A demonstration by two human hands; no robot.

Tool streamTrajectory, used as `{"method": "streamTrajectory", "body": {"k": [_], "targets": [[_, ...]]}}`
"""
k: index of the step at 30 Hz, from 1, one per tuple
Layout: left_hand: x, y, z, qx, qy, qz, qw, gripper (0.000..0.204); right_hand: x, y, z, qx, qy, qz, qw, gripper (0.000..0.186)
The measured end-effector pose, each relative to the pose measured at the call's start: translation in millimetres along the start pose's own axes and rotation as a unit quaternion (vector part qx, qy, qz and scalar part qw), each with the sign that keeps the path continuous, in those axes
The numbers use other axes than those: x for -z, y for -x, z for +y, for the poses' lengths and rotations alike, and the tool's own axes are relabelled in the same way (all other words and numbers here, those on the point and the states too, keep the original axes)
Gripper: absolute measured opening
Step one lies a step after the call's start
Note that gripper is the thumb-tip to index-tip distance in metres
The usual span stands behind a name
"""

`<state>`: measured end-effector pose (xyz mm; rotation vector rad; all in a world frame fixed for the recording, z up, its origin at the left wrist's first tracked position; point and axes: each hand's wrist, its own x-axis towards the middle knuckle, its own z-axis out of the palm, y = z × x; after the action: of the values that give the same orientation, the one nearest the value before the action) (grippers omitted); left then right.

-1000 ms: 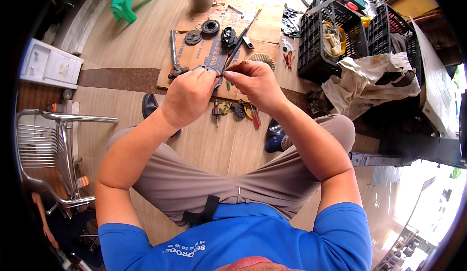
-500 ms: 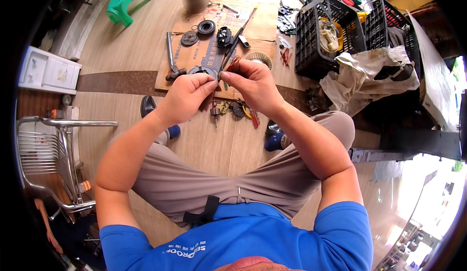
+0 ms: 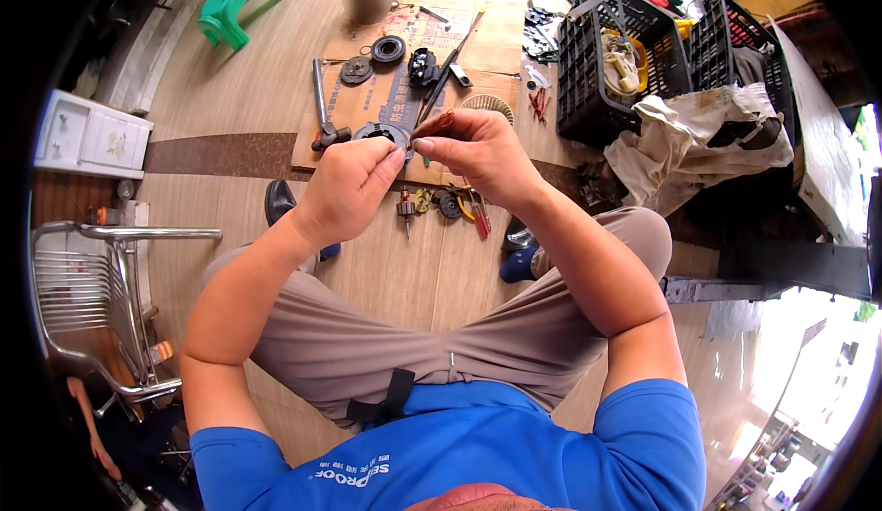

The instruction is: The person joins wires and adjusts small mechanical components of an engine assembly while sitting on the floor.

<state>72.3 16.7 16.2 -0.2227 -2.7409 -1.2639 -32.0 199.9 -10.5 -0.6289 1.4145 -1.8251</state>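
The right hand (image 3: pixel 478 151) pinches copper-coloured strands (image 3: pixel 435 125) slanting down-left toward the left hand (image 3: pixel 347 186), whose thumb and finger are closed together just beside; on what, I cannot tell

Cardboard (image 3: pixel 501 47) carries the most print: big dark characters down a blue-grey band (image 3: pixel 399 102) mid-sheet, more dark characters left of the band, and red print (image 3: pixel 404 20) along the sheet's far part, too small to make out. Shirt (image 3: pixel 551 447), on the wearer's side of the cardboard, has white lettering (image 3: pixel 354 468) on its front: large Latin letters plus a row of smaller characters, partly lost in folds.
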Motion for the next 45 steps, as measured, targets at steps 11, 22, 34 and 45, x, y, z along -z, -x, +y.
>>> {"method": "streamTrajectory", "body": {"k": [11, 22, 34, 45], "targets": [[-4.2, 1.1, -18.8, 0.198, 0.396, -0.098, 0.891, 0.022, -16.2, 2.3, 7.6, 0.07, 0.048, 0.071, 0.994, 0.014], [-7.2, 0.2, 0.9, 0.049, 0.01, 0.075, 0.996, 0.012, -12.9, 2.9, 8.5, 0.0, -0.06, 0.034, 0.998, 0.018], [-12.0, 3.1, 0.7, 0.095, 0.084, 0.069, 0.99, 0.012, -6.6, 2.2, 10.9, -0.017, -0.085, -0.002, 0.996, 0.019], [-12.2, 0.4, 2.1, -0.032, -0.059, 0.13, 0.989, 0.007, -12.5, 1.5, 14.7, -0.036, -0.086, 0.016, 0.996, 0.019]]}}
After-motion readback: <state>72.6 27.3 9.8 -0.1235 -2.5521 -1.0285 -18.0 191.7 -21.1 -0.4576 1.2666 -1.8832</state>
